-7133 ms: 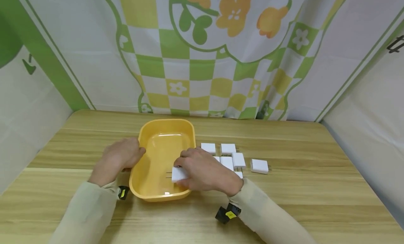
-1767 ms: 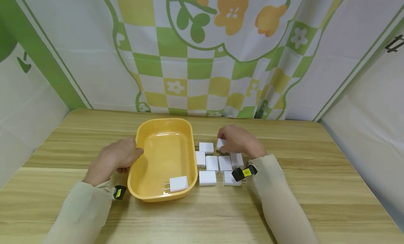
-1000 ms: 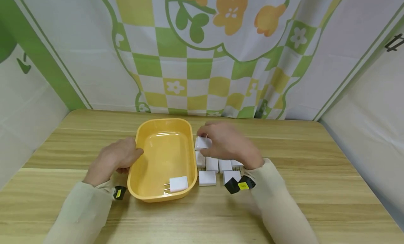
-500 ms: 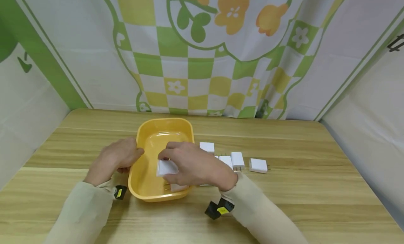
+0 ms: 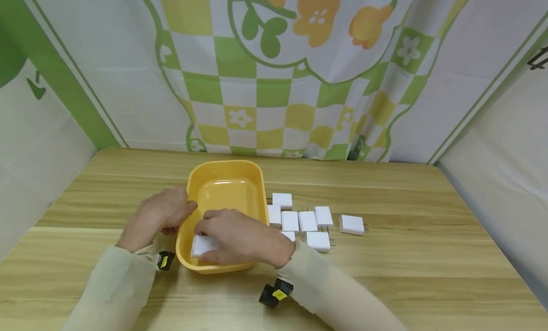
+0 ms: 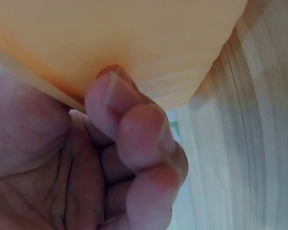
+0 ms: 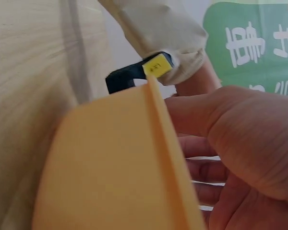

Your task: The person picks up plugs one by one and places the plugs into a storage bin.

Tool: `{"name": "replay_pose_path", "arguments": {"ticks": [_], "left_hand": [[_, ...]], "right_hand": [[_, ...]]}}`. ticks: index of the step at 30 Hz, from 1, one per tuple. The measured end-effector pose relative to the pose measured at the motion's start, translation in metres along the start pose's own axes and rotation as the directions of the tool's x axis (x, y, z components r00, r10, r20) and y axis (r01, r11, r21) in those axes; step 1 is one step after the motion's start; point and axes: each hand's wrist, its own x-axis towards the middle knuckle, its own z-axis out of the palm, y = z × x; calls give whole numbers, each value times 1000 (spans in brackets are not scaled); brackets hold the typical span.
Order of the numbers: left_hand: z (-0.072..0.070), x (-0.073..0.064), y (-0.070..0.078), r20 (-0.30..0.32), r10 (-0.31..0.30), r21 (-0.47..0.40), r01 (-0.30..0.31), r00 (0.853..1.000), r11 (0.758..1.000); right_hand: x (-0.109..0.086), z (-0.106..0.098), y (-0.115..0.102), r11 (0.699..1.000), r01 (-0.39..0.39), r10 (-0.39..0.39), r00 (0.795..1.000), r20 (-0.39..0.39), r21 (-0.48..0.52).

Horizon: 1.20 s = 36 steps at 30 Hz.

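Note:
A yellow plastic basin (image 5: 224, 195) stands on the wooden table in the head view. My left hand (image 5: 160, 214) grips its left rim, thumb inside; the left wrist view shows curled fingers (image 6: 141, 139) against the outer wall. Inside the basin's near left part, my right hand (image 5: 241, 238) pinches a white charger plug (image 5: 202, 245) between thumb and fingers. That hand covers the spot where another charger lay in the basin. In the right wrist view the basin wall (image 7: 110, 158) hides the fingertips and the held charger.
Just right of the basin, several white chargers (image 5: 307, 221) lie close together, metal prongs showing on some. A single charger (image 5: 352, 224) lies apart farther right. A patterned curtain (image 5: 274, 98) hangs behind the table (image 5: 406, 274).
My right hand has picked up a charger from the back of the group and carried it left into the basin, toward the near left corner. My left hand has kept its grip on the rim.

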Motion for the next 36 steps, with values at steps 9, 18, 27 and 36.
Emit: {"name": "replay_pose_path", "arguments": {"ticks": [9, 18, 27, 36], "left_hand": [[0, 1, 0, 13, -1, 1, 1, 1000, 1000], [0, 1, 0, 7, 0, 5, 0, 1000, 1000], [0, 0, -1, 2, 2, 2, -2, 1000, 1000], [0, 1, 1, 4, -16, 8, 16, 1000, 1000]], "right_hand": [[5, 11, -1, 998, 47, -47, 999, -22, -36], [9, 16, 4, 999, 25, -26, 999, 22, 37], [12, 23, 13, 991, 19, -29, 997, 77, 133], [13, 27, 19, 990, 31, -48, 992, 120, 138]]}}
